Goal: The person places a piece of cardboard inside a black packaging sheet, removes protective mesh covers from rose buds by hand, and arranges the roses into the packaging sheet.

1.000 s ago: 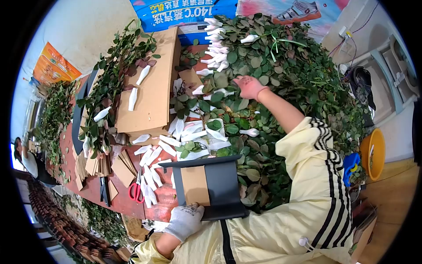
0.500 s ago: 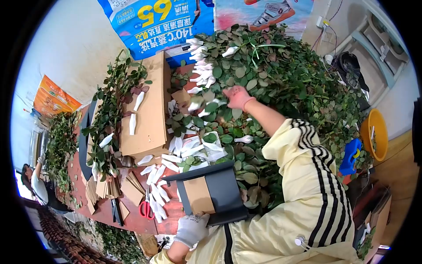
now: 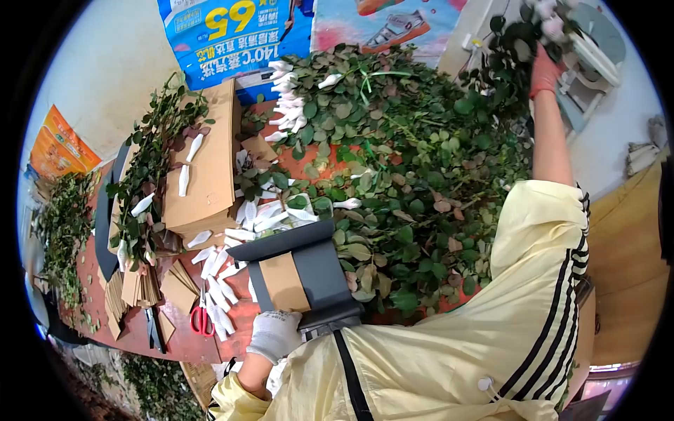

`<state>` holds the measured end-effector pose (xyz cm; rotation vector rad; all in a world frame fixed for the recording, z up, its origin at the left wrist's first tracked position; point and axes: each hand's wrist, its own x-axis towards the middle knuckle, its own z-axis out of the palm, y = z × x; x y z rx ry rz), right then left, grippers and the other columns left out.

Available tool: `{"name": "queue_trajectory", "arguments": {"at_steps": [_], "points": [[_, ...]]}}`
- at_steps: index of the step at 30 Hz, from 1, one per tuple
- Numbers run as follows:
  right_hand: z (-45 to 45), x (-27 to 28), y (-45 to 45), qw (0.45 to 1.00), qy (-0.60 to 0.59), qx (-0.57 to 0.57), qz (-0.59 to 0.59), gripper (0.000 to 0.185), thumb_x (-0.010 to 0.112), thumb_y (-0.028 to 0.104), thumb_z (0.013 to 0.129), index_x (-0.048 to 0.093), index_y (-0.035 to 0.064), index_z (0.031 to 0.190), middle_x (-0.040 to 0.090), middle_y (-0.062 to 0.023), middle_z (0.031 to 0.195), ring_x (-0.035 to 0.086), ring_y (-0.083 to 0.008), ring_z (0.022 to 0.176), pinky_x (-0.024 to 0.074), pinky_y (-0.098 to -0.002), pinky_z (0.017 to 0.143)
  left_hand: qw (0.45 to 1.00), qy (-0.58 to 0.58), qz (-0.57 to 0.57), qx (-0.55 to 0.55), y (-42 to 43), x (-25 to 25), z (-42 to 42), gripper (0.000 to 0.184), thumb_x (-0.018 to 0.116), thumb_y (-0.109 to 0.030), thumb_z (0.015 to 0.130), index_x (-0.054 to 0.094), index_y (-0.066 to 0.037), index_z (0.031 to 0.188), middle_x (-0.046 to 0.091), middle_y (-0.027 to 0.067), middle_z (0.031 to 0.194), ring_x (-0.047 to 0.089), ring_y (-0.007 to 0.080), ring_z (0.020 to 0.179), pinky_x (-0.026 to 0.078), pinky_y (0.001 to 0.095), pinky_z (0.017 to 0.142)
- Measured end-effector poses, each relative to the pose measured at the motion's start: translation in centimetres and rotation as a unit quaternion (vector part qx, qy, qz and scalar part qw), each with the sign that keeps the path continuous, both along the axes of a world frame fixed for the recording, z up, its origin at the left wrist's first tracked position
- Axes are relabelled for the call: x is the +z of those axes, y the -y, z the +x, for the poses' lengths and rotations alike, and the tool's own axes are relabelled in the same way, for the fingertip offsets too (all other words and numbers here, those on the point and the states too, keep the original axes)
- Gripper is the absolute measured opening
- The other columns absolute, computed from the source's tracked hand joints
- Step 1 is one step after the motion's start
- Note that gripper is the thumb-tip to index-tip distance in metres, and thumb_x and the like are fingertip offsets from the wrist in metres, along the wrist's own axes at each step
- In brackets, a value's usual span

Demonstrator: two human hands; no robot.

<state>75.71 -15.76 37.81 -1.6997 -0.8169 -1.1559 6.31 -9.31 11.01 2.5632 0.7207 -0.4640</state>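
Note:
My left hand (image 3: 274, 337), in a pale grey-white glove, is closed at the lower edge of a black wrapping sheet (image 3: 323, 267). A brown cardboard piece (image 3: 284, 282) lies on that sheet. My right hand (image 3: 546, 74), in a pink-red glove, is raised at the far upper right, beyond the table. Its fingers are wrapped round leafy rose stems (image 3: 511, 56), with whitish-pink heads (image 3: 552, 27) above it, blurred. Many more leafy stems (image 3: 428, 189) cover the table, and white-sleeved rose heads (image 3: 289, 105) line up at their back left end.
White foam-net sleeves (image 3: 217, 291) lie loose beside red-handled scissors (image 3: 202, 320). A stack of cardboard sheets (image 3: 203, 168) stands at left, rose stems (image 3: 151, 161) next to it. Cardboard pieces (image 3: 140, 286) and a black-handled tool (image 3: 154, 330) lie in front. A pale frame (image 3: 597, 63) stands at right.
My right hand has gone from the stem pile to the upper right, lifting a bunch of roses with it. Red tabletop now shows where they lay. The left hand stays at the black sheet.

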Motion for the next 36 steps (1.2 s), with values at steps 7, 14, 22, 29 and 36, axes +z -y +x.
{"name": "queue_trajectory", "arguments": {"at_steps": [7,14,22,29,36], "points": [[-7.2,0.1,2.1,0.974,-0.099,0.199,0.036,0.044,0.071,0.021,0.077,0.058,-0.0018,0.112,0.063,-0.0077,0.109,0.059,-0.0191,0.098,0.0442,-0.0316,0.090,0.998,-0.057,0.009,-0.005,0.2,0.1,0.2,0.030,0.058,-0.027,0.072,0.066,-0.010,0.095,0.067,0.0144,0.091,0.064,0.0300,0.090,0.050,0.0413,0.077],[-20.3,-8.0,-5.4,0.869,-0.281,0.399,-0.083,0.060,0.075,0.019,0.074,0.048,0.0034,0.125,0.060,-0.0072,0.113,0.055,-0.0144,0.104,0.0439,-0.0282,0.093,0.999,-0.033,0.004,-0.009,0.5,1.9,-0.6,0.047,0.064,-0.038,0.072,0.059,-0.008,0.108,0.066,0.0159,0.095,0.064,0.0309,0.090,0.050,0.0411,0.077],[-23.4,-8.2,-5.7,0.897,-0.156,0.373,-0.176,0.055,0.074,0.014,0.073,0.051,0.0024,0.122,0.059,-0.0093,0.116,0.056,-0.0178,0.107,0.0428,-0.0299,0.096,0.999,-0.044,0.015,0.025,1.2,3.2,-0.8,0.052,0.065,-0.041,0.071,0.053,-0.006,0.108,0.066,0.0163,0.094,0.064,0.0324,0.089,0.050,0.0420,0.074],[-27.3,-4.5,-5.3,0.877,0.325,0.258,-0.245,0.048,0.067,0.017,0.070,0.057,0.0135,0.116,0.062,-0.0071,0.106,0.062,-0.0269,0.091,0.0491,-0.0347,0.077,1.000,-0.020,0.009,-0.015,0.4,1.1,-0.4,0.050,0.062,-0.038,0.073,0.057,-0.008,0.113,0.066,0.0162,0.095,0.063,0.0308,0.090,0.049,0.0402,0.077],[-28.0,-6.8,-12.2,0.837,0.283,0.124,-0.452,0.042,0.064,0.016,0.070,0.056,0.0158,0.111,0.059,-0.0062,0.106,0.060,-0.0250,0.094,0.0493,-0.0353,0.079,0.999,-0.033,0.024,-0.001,0.6,0.7,0.2,0.039,0.059,-0.036,0.077,0.062,-0.012,0.108,0.067,0.0105,0.095,0.064,0.0286,0.087,0.050,0.0412,0.073]]}}
